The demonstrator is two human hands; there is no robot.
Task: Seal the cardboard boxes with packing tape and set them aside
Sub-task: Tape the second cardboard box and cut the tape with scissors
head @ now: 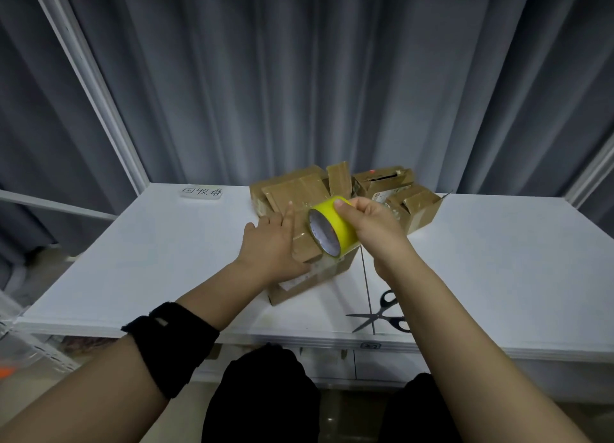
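White table (149, 260), grey curtain (265, 77), scissors (379, 316).
The scissors (black handles, blades parted and pointing left) lie near the table's front edge, across the seam between its two panels. A handwritten label (202, 192) sits at the tabletop's back left, and a small tag (370, 345) is stuck on the front edge. White frame posts (93, 87) rise on both sides before the pleated curtain.

My tape roll (342, 225): bright yellow outside, pale core w/ dark print. Front box (309, 290): brown cardboard, white label (294, 281). Box pile (292, 190) behind: same brown. Table (166, 260) white. Curtain (299, 77) grey-blue, vertical folds. Scissors (382, 313): black handles, silver blades. My wristband (172, 343) & trousers (262, 399) black. Paper sign (202, 192): white, black handwriting.
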